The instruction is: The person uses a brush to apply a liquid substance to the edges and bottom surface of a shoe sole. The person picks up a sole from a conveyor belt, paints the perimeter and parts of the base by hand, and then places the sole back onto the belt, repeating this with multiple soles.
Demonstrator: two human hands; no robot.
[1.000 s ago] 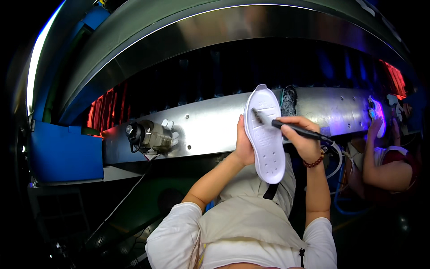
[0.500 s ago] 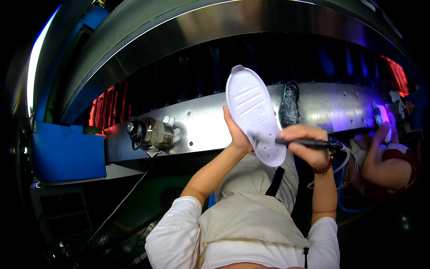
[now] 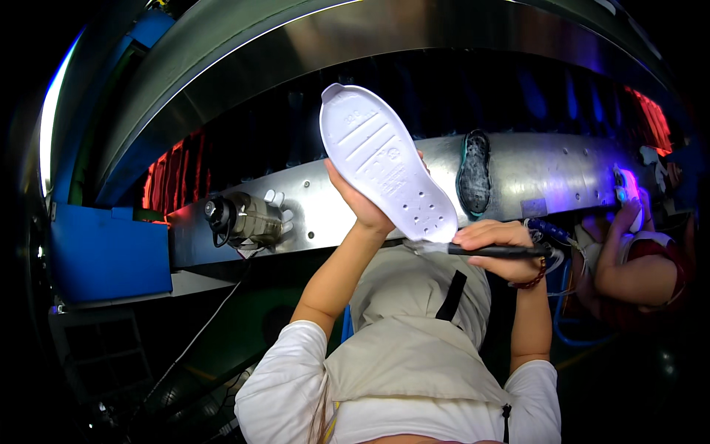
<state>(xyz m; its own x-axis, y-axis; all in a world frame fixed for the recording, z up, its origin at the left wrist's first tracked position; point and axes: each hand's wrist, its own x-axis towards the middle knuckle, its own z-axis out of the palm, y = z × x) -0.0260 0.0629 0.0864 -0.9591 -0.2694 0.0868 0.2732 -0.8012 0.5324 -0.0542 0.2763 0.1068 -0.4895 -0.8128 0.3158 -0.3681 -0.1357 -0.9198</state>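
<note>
Right hand (image 3: 499, 244), watched from my remote post, pinches a black-handled brush (image 3: 492, 251); its blurred bristles have moved from the ridged upper part of a white shoe sole (image 3: 392, 163) to its lower, holed end. I judge that the brushing has reached this edge, though I cannot tell whether the bristles touch. My left hand (image 3: 364, 206) clasps the sole, now shifted up and leftward, in front of the metal tabletop (image 3: 547, 159). A dark, teal-edged sole (image 3: 474, 177) lies there, to the right.
</note>
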